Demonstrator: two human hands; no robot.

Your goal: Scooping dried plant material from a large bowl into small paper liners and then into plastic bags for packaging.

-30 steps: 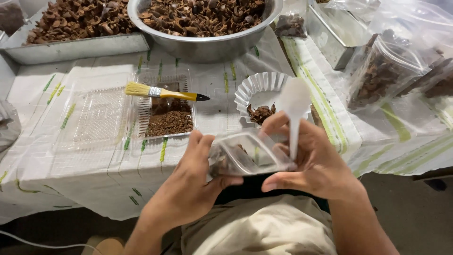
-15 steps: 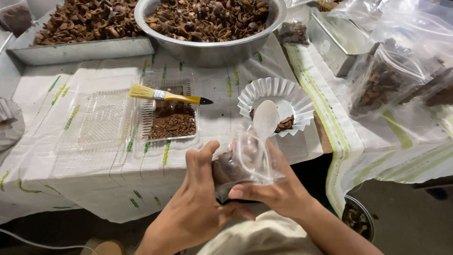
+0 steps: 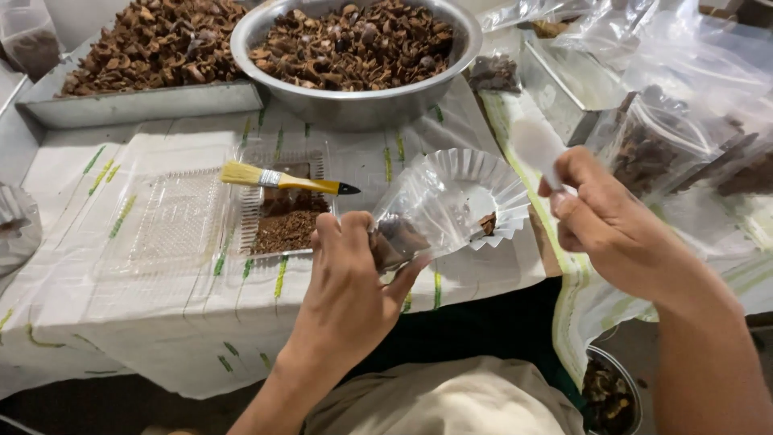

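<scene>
With the left hand (image 3: 350, 282) pinching the small clear bag (image 3: 415, 221) of brown bits at bench centre, keep its mouth wide while the right hand (image 3: 608, 221), at three o'clock, grips what seems a white scoop (image 3: 538, 149).

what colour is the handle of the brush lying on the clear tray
Yellow, with a black tip and a metal band, on the pale-bristled flat paintbrush; it shows best in the head view.

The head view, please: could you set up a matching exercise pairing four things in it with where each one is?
1 clear bag
2 white scoop
3 paintbrush
4 steel bowl

a in the right hand
b across the clear tray
c at the table's far side
d in the left hand

Pairs: 1-d, 2-a, 3-b, 4-c
</scene>
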